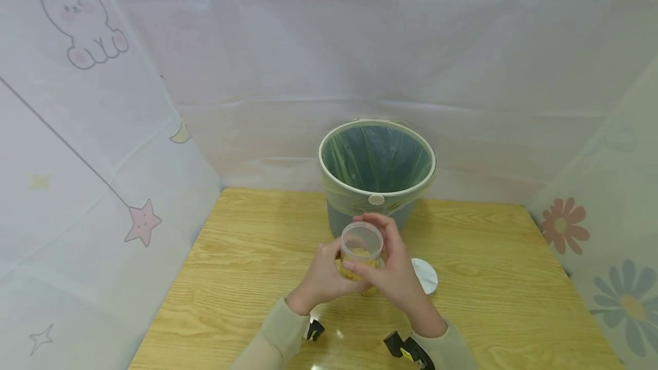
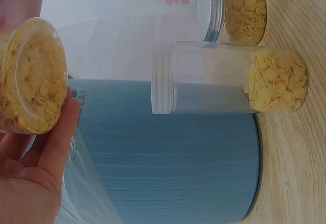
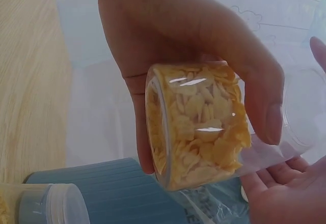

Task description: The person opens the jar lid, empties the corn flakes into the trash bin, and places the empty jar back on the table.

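Both hands hold a clear jar (image 1: 362,241) partly filled with yellow flakes, its open mouth facing up toward the head camera. My left hand (image 1: 327,274) grips its left side. From the right, my right hand (image 1: 394,273) wraps round it, the thumb (image 3: 265,107) lying along the wall in the right wrist view. Below them on the table stands a taller clear jar (image 2: 214,76) with flakes at its bottom and a translucent ribbed top. Beside that is a short jar (image 2: 246,15) of flakes under a silver-rimmed lid (image 2: 210,10). The hands mostly hide the tall jar in the head view.
A blue-grey bin (image 1: 341,210) with a clear liner stands behind the hands at the table's back edge. A white round lid top (image 1: 425,276) shows right of the right hand. Printed cloth walls enclose the wooden table (image 1: 247,256) at the back and sides.
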A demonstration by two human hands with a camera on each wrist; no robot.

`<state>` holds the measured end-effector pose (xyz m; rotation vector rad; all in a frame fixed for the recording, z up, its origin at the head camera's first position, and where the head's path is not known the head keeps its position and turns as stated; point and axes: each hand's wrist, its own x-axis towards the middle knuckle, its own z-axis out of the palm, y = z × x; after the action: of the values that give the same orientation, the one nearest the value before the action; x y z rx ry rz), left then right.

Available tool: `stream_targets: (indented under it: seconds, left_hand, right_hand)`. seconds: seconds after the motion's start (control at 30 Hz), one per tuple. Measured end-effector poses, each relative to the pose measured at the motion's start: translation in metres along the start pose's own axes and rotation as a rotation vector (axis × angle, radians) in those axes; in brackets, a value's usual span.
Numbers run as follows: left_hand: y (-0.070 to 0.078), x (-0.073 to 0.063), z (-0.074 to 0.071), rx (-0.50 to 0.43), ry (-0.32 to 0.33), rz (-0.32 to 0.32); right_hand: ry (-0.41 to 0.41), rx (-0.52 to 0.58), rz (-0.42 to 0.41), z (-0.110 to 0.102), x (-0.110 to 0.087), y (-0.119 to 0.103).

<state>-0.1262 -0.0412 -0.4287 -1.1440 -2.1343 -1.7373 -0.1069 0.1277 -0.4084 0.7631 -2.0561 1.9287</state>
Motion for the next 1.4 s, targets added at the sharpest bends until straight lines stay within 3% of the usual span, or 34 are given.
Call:
stream_targets:
  seconds: [0.47, 0.8, 0.9, 1.13, 1.4]
  left_hand:
    - [0.0, 0.0, 0.001, 0.023, -0.005, 0.013]
    - [-0.002, -0.001, 0.0, 0.031, 0.003, 0.004]
    - [-0.008, -0.002, 0.003, 0.037, 0.006, -0.008]
    - [-0.038, -0.008, 0.01, 0.033, -0.002, -0.022]
    - [-0.043, -0.008, 0.01, 0.036, -0.027, 0.003]
  right_hand:
    - [0.074, -0.007, 0.017, 0.002, 0.0, -0.001]
    - [0.009, -0.018, -0.054, -0.002, 0.0, 0.001]
    - [-0.017, -0.02, -0.065, -0.003, 0.0, 0.003]
    - [-0.033, -0.04, -0.045, -0.004, 0.0, 0.005]
    - [0.077, 0.002, 0.038, 0.0, -0.001, 0.003]
